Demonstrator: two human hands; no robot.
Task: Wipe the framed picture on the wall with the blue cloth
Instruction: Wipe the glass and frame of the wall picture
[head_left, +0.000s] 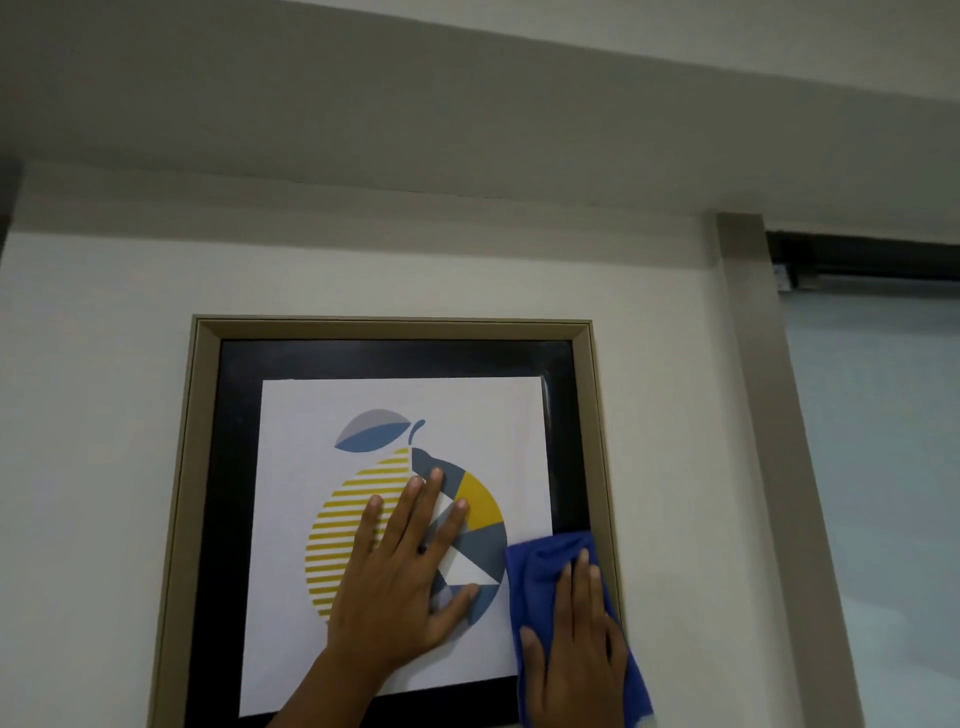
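The framed picture hangs on the white wall, with a beige frame, a black mat and a white print of a yellow and blue fruit. My left hand lies flat on the glass over the fruit, fingers spread. The blue cloth is pressed against the picture's lower right side, over the black mat and the frame's right edge. My right hand rests flat on the cloth and holds it to the glass. The picture's bottom edge is cut off by the view.
A beige door or window jamb runs down the wall to the right of the picture. Beyond it is a frosted glass pane under a dark top rail. A ceiling beam overhangs above.
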